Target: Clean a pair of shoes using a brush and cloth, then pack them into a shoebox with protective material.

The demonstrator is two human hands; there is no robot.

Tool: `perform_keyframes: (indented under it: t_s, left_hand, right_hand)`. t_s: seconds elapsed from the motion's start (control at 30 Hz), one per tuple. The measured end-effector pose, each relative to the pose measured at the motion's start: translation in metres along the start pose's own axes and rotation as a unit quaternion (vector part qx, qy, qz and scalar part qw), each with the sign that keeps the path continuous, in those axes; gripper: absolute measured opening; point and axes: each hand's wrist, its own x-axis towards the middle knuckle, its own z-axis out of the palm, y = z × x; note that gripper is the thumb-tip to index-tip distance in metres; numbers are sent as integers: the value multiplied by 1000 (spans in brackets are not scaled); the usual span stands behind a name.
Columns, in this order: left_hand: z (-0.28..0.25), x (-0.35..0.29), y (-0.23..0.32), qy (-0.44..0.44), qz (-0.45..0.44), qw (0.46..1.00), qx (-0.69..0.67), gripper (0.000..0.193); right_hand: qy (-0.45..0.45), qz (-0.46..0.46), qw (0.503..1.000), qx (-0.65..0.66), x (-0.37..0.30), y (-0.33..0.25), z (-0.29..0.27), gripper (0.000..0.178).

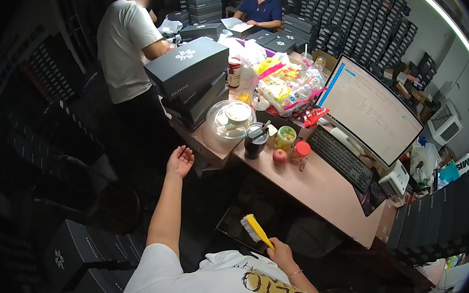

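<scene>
My right hand (283, 255) is closed around the handle of a yellow brush (259, 232) with pale bristles, held low in front of my body. The bristle end points up and to the left. My left hand (181, 161) reaches forward, palm up, fingers loosely bent and apart, with nothing in it. Nearest to it is the desk corner, where a stack of dark shoe boxes (188, 70) and a clear plastic lidded container (230, 119) stand. A dark tumbler (255, 141) is to the right of that container.
On the desk (319, 196) are an apple (279, 156), a red-lidded jar (301, 152), a keyboard (340, 158) and a monitor (372, 109). A person in white (129, 48) stands at far left; another in dark blue (261, 12) sits behind. Shoe boxes (80, 250) pile at lower left.
</scene>
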Motion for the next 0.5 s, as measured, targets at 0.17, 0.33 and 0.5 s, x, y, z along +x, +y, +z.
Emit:
perform_keyframes:
  t_s: [0.17,0.33,0.5]
  left_hand:
    - [-7,3,19,14,22,1000,11,21]
    - [-17,-13,20,30,12,999,-7,20]
    - [-17,-20,23,10,45,999,23,20]
  right_hand:
    - [-34,7,999,23,11,29,24,30]
    - [-133,131,979,-84,-18,108,54,33]
    - [-134,243,957,-78,-82,184,54,33]
